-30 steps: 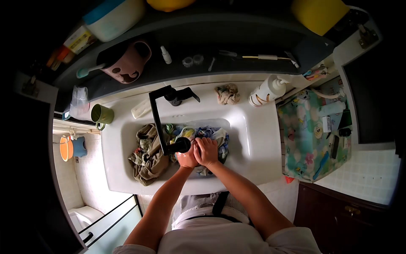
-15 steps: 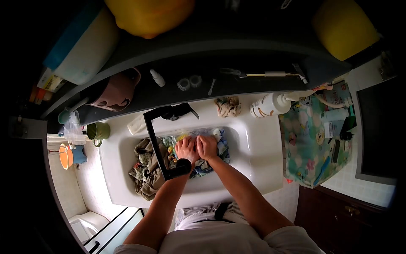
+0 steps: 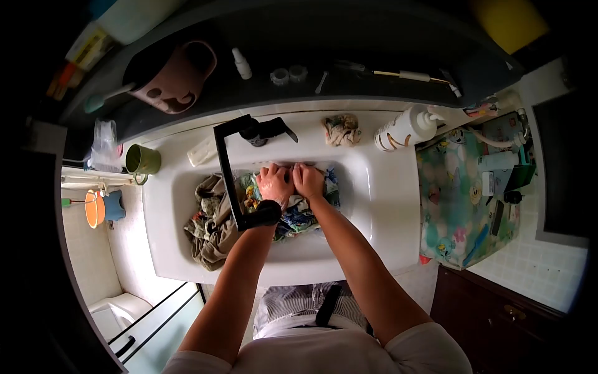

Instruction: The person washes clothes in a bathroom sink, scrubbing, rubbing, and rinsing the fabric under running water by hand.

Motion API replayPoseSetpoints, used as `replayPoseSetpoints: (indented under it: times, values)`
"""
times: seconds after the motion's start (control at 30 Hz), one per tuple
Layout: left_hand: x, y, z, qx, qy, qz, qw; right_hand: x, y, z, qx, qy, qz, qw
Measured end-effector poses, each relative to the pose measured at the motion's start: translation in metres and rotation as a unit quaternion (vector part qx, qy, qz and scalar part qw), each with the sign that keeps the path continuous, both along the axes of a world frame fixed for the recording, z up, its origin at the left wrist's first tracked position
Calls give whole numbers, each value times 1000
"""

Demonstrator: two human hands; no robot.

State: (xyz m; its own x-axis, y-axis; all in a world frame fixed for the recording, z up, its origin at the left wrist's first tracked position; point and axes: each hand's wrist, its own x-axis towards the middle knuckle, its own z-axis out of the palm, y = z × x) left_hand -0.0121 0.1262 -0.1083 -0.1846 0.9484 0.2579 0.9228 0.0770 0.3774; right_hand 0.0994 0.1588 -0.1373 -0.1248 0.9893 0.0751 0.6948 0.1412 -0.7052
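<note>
Both hands press on a bundle of wet patterned cloth point(image 3: 299, 218) in the white basin point(image 3: 389, 212). My left hand point(image 3: 275, 184) lies on the cloth with its fingers curled, partly behind the black faucet point(image 3: 227, 174). Touching or almost touching it on the right, my right hand point(image 3: 308, 181) has its fingers bent into the far edge of the cloth. How much fabric is between the fingers is hidden. Brown clothing point(image 3: 215, 234) lies bunched beside the cloth at the basin's left.
Around the rim stand a green mug point(image 3: 142, 160), a crumpled cloth point(image 3: 341, 130) and a white pump bottle point(image 3: 406, 129). A dark shelf point(image 3: 261, 93) with a pink cup point(image 3: 174, 78) spans the back. Small items lie on a patterned cover point(image 3: 448, 218) at right.
Both hands have moved toward the basin's far side over the patterned cloth, exposing more of it nearer the body. The head view has also shifted.
</note>
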Motion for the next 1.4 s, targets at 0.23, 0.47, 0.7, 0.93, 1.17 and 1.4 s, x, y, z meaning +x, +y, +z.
replayPoseSetpoints:
  times: [0.23,0.47,0.7,0.93,1.17,1.4]
  values:
    - [-1,-45,8,83,-55,-42,994,8,-33,25,101,45,47,993]
    - [12,-122,65,56,-90,-10,994,20,-79,75,34,6,156,987]
    - [1,-179,75,69,-155,-78,982,32,-141,92,129,5,195,972]
    - [-10,-120,93,11,-64,-77,995,39,-170,100,126,-50,212,968]
    - [-3,-53,49,-405,7,-76,911,34,-199,110,80,-115,244,960]
    - [-21,-66,33,-312,12,-97,945,52,-211,112,82,8,220,972]
